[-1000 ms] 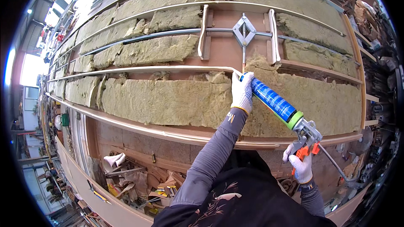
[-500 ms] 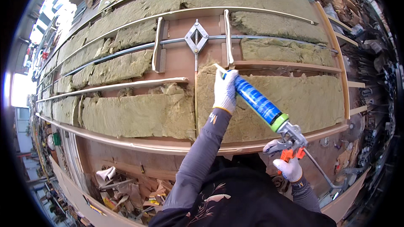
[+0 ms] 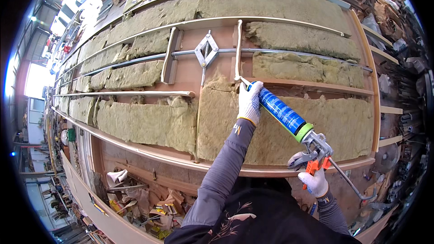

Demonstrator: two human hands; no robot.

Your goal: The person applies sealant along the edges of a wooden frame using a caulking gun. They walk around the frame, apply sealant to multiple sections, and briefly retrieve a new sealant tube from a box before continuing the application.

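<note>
Both my hands, in white knit gloves, hold a caulking gun [image 3: 284, 114] with a blue cartridge and a green collar. My left hand [image 3: 250, 105] is wrapped round the front end of the cartridge, just behind the nozzle. My right hand [image 3: 315, 182] grips the handle at the orange trigger. The pale nozzle [image 3: 244, 81] meets the near end of a short upright strip [image 3: 238, 49] topped with a white bead of adhesive. To its right runs a wooden rail [image 3: 312, 85]. Slabs of yellowish mineral wool [image 3: 285, 129] lie below the gun and around the frame.
A diamond-shaped metal bracket [image 3: 206, 50] joins long metal rods [image 3: 298, 54] across the panel. Another beaded strip [image 3: 169, 54] and a rail [image 3: 135, 93] lie to the left. Scraps and offcuts [image 3: 167, 210] fill the lower left. A wooden edge board [image 3: 379, 90] borders the right.
The nozzle has moved rightward across the panel, from left of the short strip onto its near end. My hands keep their hold. The whole view has tilted and shifted slightly.
</note>
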